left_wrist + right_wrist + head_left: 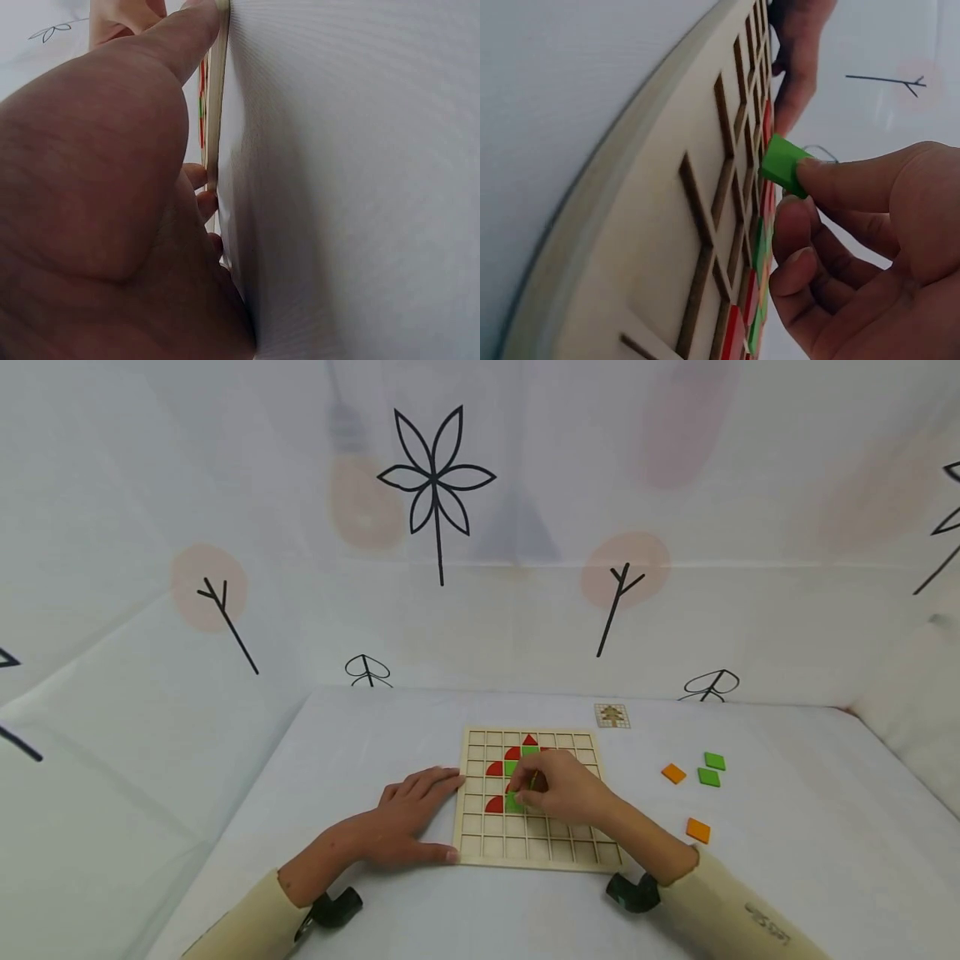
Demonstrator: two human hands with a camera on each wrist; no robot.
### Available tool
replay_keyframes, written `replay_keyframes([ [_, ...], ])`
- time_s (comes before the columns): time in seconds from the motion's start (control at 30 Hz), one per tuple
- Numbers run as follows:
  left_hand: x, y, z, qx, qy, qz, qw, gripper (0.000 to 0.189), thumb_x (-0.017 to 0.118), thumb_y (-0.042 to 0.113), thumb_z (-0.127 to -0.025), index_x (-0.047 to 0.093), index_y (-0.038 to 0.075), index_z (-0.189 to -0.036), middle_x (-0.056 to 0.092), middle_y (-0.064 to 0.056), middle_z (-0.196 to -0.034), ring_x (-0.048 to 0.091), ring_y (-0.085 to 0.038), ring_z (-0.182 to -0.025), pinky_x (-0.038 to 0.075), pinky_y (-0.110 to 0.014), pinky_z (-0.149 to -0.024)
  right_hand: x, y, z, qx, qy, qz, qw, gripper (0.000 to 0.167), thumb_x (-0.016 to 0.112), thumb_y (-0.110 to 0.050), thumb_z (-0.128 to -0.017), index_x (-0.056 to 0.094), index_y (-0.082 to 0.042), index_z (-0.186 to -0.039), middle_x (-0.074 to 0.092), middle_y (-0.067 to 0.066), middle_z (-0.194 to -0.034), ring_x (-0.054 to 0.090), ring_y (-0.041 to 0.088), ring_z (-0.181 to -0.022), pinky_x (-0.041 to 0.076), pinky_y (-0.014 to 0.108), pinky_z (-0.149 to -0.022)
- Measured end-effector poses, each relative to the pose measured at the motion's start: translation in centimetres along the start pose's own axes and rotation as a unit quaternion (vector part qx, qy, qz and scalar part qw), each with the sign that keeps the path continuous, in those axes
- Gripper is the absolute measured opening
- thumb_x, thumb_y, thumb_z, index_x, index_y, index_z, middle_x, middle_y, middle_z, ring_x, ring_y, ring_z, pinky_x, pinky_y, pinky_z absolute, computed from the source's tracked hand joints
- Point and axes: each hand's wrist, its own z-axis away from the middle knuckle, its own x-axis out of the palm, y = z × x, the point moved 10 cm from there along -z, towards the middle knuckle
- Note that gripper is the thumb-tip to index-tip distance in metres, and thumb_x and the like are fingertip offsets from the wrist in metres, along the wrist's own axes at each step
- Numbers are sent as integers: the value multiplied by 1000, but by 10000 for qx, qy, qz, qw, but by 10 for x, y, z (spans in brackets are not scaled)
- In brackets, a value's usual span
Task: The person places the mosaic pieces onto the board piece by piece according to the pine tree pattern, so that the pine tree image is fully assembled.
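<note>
Between thumb and fingers my right hand [566, 789] pinches a green square tile [782, 163], close over the wooden grid board [480, 848]. In the right wrist view the tile is tilted above the grid. My left hand [405, 822] lies on the table with fingers spread, its fingertips and thumb [196, 22] at the board's left edge. Set in the cells are a red triangle [529, 740], red rounded pieces [495, 804] and green squares [511, 768]. My right hand hides part of this pattern.
Right of the board lie two loose green tiles [708, 777] and two orange tiles, one upper [673, 773] and one lower [698, 830]. A small card [612, 716] with a brown tree on a grid lies behind the board. White patterned cloth [517, 627] surrounds the table.
</note>
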Motion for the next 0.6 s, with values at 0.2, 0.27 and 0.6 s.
replay_keyframes([
  [0.2,-1,0,1,19,37,48,10000,103,64,76,-92,19,29,-170,15,7,-175,14,-25,-161,26,-59,-116,3,3,0,35,73,162,9998,12,79,-3,-93,76,-14,-93,69,-10,-84,57,9,-70,50,26,-67],
  [0.27,0,0,0,11,43,39,10000,103,64,77,-91,20,29,-170,15,7,-175,14,-25,-161,26,-59,-116,4,4,0,36,87,230,9997,11,80,-4,-93,76,-15,-92,68,-11,-83,57,9,-70,50,26,-67],
  [0.6,-2,0,-1,-44,74,102,9999,102,69,73,-91,23,28,-170,18,5,-174,15,-26,-160,26,-60,-116,3,0,1,-13,135,369,9992,14,80,-4,-93,75,-16,-87,69,-11,-84,56,8,-72,50,26,-68],
])
